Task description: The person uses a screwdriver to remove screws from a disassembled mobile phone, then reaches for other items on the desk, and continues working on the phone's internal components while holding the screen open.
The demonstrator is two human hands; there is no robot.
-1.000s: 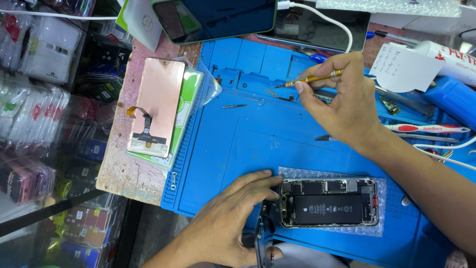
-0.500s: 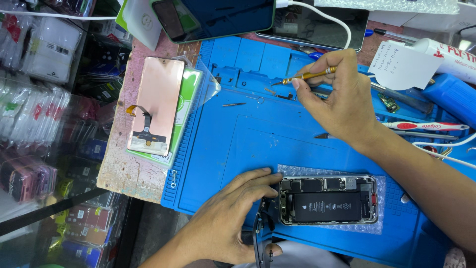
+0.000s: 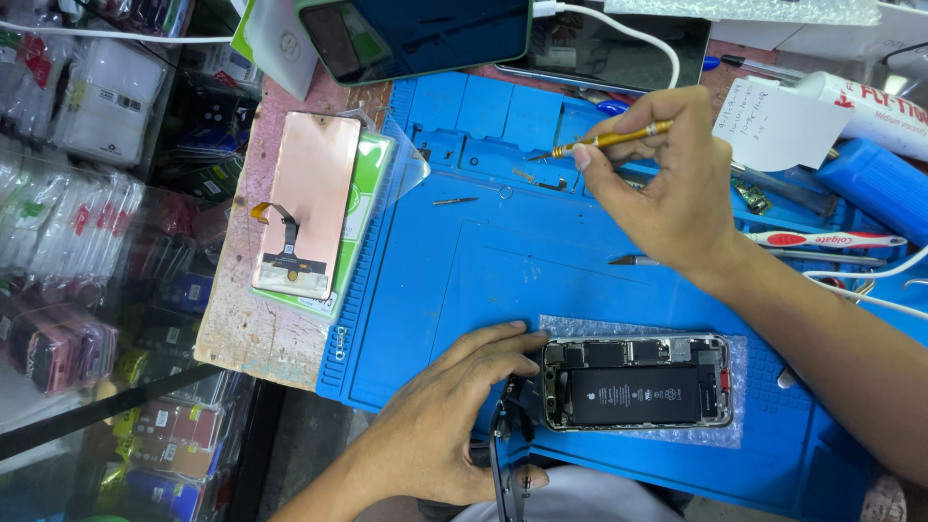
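An opened phone (image 3: 638, 381) with its black battery showing lies on a sheet of bubble wrap on the blue repair mat (image 3: 503, 261). My left hand (image 3: 445, 425) rests at the phone's left end, fingers touching its edge and the lifted dark screen part (image 3: 510, 435). My right hand (image 3: 667, 184) is raised over the mat's far compartments and grips a thin yellow screwdriver (image 3: 604, 143), its tip pointing left at a small tray section.
A pink-backed replacement screen (image 3: 307, 203) with a flex cable lies on a green packet at the left. A tablet and a charging phone sit at the far edge. A toothbrush (image 3: 822, 239), tweezers, a loose bit (image 3: 454, 201), a paper note and blue case crowd the right.
My right hand has carried the screwdriver a little further from me and tilted it, its tip now over the mat's far trays. My left hand stays at the phone.
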